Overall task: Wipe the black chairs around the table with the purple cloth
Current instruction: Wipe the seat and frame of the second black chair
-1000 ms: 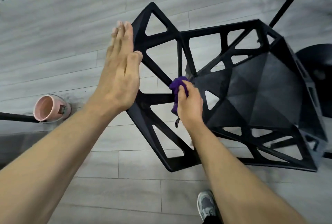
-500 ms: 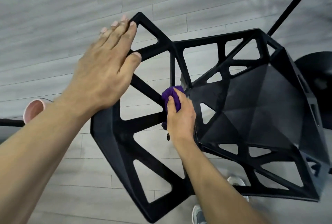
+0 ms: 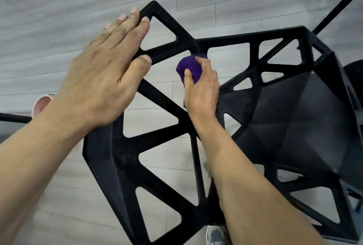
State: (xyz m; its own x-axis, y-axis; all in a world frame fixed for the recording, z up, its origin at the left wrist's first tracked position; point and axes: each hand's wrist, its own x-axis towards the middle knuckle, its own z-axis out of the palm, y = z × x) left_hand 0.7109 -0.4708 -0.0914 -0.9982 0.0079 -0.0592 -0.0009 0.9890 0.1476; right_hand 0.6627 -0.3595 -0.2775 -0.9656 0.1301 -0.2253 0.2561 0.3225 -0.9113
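pink cup (image 3: 40, 105): on the floor (image 3: 59, 9), left of the black chair (image 3: 102, 158), mostly hidden behind the left forearm; can't tell if upright or tipped.
left hand (image 3: 102, 79): flat on the chair's upper-left frame, fingers straight and together, tips at the top corner, thumb on the strut below. Nothing gripped, it just presses and steadies.
black chair: open-lattice plastic shell with triangle cut-outs, seen from above. Backrest lattice is toward the camera, solid seat pan on the chair's right side.
purple cloth (image 3: 189, 68): balled up against the chair's lattice just below the upper middle junction of struts, right of the left thumb and apart from it.
right hand (image 3: 202, 91): fingers and thumb curled round the cloth, clenching it tight and pressing it on the strut; forearm crosses over the lattice.
shoe (image 3: 215, 234): grey, on the floor under the chair's near edge, partly hidden by the right arm.
thin black leg (image 3: 337, 7): beyond the chair's far right corner, likely another chair; the rest is out of frame.
step: wiping this chair's backrest struts, mid-chair by my read. Can't judge from here how many chairs are done.
next: probably drag the cloth along the adjoining struts toward the seat pan. That calls for firm pressure, following each narrow bar around the cut-outs, and the left hand bracing so the chair doesn't slide or tip.
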